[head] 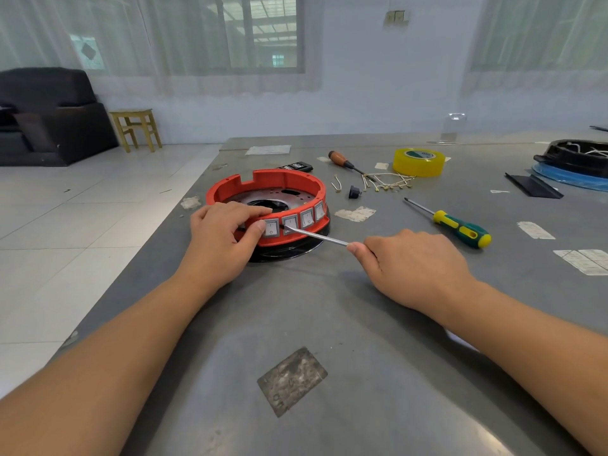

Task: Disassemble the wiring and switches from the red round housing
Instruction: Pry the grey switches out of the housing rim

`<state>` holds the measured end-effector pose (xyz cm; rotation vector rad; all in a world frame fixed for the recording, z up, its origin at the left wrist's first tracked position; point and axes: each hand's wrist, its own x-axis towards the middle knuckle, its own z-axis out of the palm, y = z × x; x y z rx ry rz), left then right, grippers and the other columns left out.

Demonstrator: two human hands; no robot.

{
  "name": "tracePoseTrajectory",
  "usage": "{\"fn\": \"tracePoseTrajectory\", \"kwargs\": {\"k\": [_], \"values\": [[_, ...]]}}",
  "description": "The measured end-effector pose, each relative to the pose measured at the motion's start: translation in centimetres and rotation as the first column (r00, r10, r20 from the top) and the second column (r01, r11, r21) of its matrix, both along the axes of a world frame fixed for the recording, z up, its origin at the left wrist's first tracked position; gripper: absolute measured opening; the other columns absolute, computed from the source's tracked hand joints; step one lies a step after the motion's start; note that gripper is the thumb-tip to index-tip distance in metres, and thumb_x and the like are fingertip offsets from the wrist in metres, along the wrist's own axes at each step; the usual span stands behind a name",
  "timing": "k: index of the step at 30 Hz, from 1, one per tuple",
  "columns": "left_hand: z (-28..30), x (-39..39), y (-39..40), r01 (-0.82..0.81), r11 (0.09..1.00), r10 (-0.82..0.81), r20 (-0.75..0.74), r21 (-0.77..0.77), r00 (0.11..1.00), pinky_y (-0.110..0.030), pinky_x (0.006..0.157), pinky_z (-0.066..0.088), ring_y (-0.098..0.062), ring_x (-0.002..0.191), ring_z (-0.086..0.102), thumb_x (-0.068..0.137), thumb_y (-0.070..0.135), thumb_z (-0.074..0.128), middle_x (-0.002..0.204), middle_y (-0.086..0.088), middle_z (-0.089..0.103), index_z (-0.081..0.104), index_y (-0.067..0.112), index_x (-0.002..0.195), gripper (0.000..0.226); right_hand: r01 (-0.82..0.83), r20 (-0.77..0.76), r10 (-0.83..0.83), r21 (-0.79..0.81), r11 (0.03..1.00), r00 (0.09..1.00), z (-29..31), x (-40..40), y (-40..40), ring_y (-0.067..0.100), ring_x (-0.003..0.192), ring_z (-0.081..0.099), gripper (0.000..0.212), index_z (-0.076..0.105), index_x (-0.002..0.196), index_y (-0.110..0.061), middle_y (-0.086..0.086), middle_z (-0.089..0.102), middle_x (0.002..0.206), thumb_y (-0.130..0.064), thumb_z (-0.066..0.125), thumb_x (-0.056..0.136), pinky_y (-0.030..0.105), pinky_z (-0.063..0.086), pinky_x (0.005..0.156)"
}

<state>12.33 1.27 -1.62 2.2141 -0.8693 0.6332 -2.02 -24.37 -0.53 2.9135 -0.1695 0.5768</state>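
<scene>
The red round housing (267, 192) sits on the grey desk (329, 324), on top of a black base (289, 251), toward the desk's left edge. Four grey switches (290, 222) are set in a row along its near wall. The left hand (223, 238) grips the housing — fingers curled over the rim, thumb pressed against the leftmost switch. The right hand (411, 264) pinches a thin metal tool (316, 235), whose tip touches the edge of the second switch.

Behind the housing lies a loose bundle of pale wires (385, 183) with a small black part (354, 191) just beside it. Near them are a wooden-handled screwdriver (345, 163) and a roll of yellow tape (418, 162). A green-and-yellow screwdriver (457, 226) lies to the right of the housing — apart from both hands.
</scene>
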Motion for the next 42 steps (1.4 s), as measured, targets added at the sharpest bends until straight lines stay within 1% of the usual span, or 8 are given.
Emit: {"fn": "tracePoseTrajectory", "kwargs": {"k": [8,15,23,28,30,34,37,42], "values": [[0.6,-0.5,-0.4,-0.022,0.996,0.017,-0.062,-0.089,0.998,-0.05,0.117,0.028,-0.016,0.116,0.059,0.1,0.024,0.07,0.112,0.013,0.073,0.078,0.03,0.118,0.021,0.02,-0.064,-0.017,0.038,0.999,0.998,0.2,-0.3,0.6,0.013,0.057,0.049,0.062,0.055,0.084,-0.028,-0.004,0.052,0.068,-0.067,0.01,0.102,0.027,0.029,0.047],[0.6,-1.1,-1.4,-0.023,0.993,0.009,-0.111,-0.12,0.994,-0.047,0.113,0.03,-0.003,0.099,0.041,0.104,0.025,0.063,0.092,0.023,0.059,0.072,0.033,0.107,0.013,0.005,-0.074,-0.001,0.046,0.999,0.997,-0.1,-0.1,0.7,0.014,0.056,0.046,0.063,0.047,0.072,-0.024,-0.002,0.049,0.066,-0.071,0.014,0.099,0.028,0.028,0.047],[0.8,-1.3,-2.1,-0.038,0.991,0.004,-0.265,-0.126,0.964,-0.046,0.109,0.035,-0.026,0.124,0.036,0.106,0.018,0.056,0.096,0.009,0.05,0.067,0.027,0.11,0.014,0.041,-0.058,-0.047,-0.087,0.995,0.997,0.3,1.6,0.2,0.014,0.055,0.047,0.067,0.049,0.07,-0.023,-0.002,0.051,0.065,-0.078,0.021,0.095,0.026,0.029,0.046],[0.8,-1.5,-2.1,-0.042,0.991,-0.001,-0.315,-0.128,0.949,-0.053,0.115,0.033,-0.028,0.132,0.031,0.107,0.018,0.053,0.114,-0.009,0.052,0.066,0.023,0.114,0.015,0.084,0.061,-0.075,-0.175,0.981,0.995,0.6,2.9,-0.3,0.015,0.049,0.034,0.066,0.037,0.061,-0.022,-0.003,0.038,0.059,-0.076,0.022,0.096,0.026,0.023,0.045],[0.8,-1.5,-2.1,-0.037,0.99,-0.011,-0.33,-0.139,0.944,-0.055,0.117,0.033,-0.029,0.134,0.03,0.107,0.018,0.053,0.116,-0.013,0.051,0.065,0.024,0.114,0.015,0.106,0.091,-0.089,-0.196,0.975,0.992,0.7,3.4,-0.5,0.017,0.049,0.034,0.066,0.04,0.062,-0.022,-0.002,0.037,0.058,-0.076,0.022,0.096,0.026,0.024,0.046],[0.9,-1.5,-2.0,-0.031,0.99,-0.017,-0.341,-0.134,0.94,-0.056,0.118,0.032,-0.03,0.137,0.028,0.108,0.02,0.052,0.119,-0.01,0.049,0.063,0.03,0.114,0.016,0.139,0.131,-0.114,-0.203,0.969,0.985,0.9,4.9,-1.2,0.023,0.056,0.045,0.062,0.053,0.069,-0.022,-0.001,0.039,0.057,-0.069,0.026,0.099,0.028,0.031,0.052],[0.8,-1.4,-1.9,-0.013,0.993,-0.027,-0.326,-0.12,0.945,-0.055,0.118,0.031,-0.029,0.138,0.027,0.109,0.02,0.05,0.12,-0.006,0.05,0.062,0.035,0.115,0.02,0.172,0.186,-0.132,-0.225,0.959,0.974,1.1,6.0,-1.4,0.021,0.054,0.043,0.062,0.053,0.068,-0.021,-0.001,0.039,0.057,-0.064,0.026,0.102,0.026,0.025,0.05],[0.8,-1.1,-1.8,-0.001,0.991,-0.042,-0.325,-0.13,0.945,-0.054,0.12,0.03,-0.028,0.137,0.027,0.109,0.019,0.049,0.113,0.002,0.049,0.062,0.038,0.115,0.023,0.214,0.237,-0.161,-0.214,0.953,0.958,1.4,8.2,-1.4,0.025,0.059,0.048,0.055,0.055,0.07,-0.018,0.001,0.043,0.056,-0.056,0.032,0.104,0.03,0.033,0.054]]}}
